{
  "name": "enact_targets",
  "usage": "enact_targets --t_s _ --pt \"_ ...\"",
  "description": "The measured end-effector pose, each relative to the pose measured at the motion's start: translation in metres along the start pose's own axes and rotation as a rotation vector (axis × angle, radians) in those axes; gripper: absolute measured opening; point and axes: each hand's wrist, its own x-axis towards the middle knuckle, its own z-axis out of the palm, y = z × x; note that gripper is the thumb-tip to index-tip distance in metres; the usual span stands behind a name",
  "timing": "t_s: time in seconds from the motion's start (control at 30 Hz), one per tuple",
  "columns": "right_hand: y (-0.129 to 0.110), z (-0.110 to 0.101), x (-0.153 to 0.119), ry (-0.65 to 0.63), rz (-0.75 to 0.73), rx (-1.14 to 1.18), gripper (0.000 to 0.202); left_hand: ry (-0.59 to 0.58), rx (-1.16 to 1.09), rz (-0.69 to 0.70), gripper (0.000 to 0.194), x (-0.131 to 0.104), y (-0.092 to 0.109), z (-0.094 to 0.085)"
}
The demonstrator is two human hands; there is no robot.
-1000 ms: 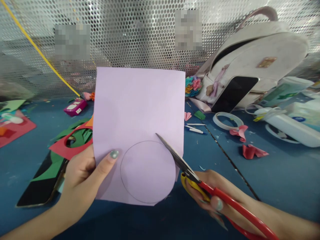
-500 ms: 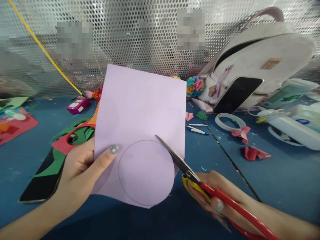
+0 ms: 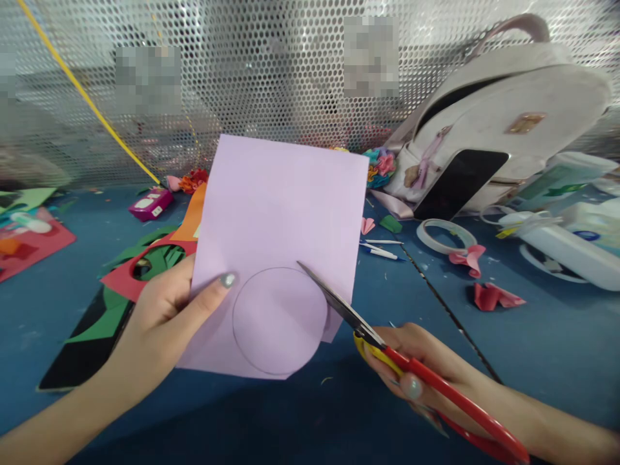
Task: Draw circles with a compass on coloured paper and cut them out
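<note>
My left hand (image 3: pixel 169 316) pinches the left edge of a sheet of lilac paper (image 3: pixel 285 200), thumb on the front and fingers behind. A pencilled circle (image 3: pixel 281 320) is drawn on its lower part, and the paper is cut through along the circle's right side. My right hand (image 3: pixel 411 374) grips a pair of scissors (image 3: pixel 358 320) with red handles and a yellow inner part. Their blades lie across the paper at the circle's upper right, nearly together, with one blade seen in front of the sheet.
Behind my left hand lie a dark phone-like slab (image 3: pixel 72 361), green scraps and a red sheet with a hole (image 3: pixel 113 281). A purple box (image 3: pixel 151 204) sits farther back. To the right are pens (image 3: pixel 382 250), a tape roll (image 3: pixel 438 237), red paper pieces (image 3: pixel 494 296) and a pale backpack (image 3: pixel 523 116).
The lilac paper has shifted slightly right and turned a little, with my left hand following. A cut flap now hangs apart at the circle's lower right. The scissor blades have closed somewhat.
</note>
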Motion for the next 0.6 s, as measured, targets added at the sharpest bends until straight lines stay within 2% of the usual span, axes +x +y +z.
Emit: enact_targets --t_s 0.2,0.4,0.53,0.6 --pt "-0.018 0.01 -0.004 0.021 -0.044 -0.037 0.058 0.002 0.075 0.077 0.026 0.003 0.003 0.002" --pt "-0.015 0.007 -0.008 -0.058 -0.13 -0.04 0.06 0.071 0.053 0.159 0.019 0.005 0.01 0.005" --pt "-0.014 0.0 -0.004 -0.12 -0.133 -0.057 0.064 0.038 0.105 0.211 0.02 0.007 0.018 0.004" --pt "-0.015 -0.001 -0.002 -0.108 -0.111 -0.06 0.067 0.023 0.11 0.22 0.019 0.008 0.022 0.004"
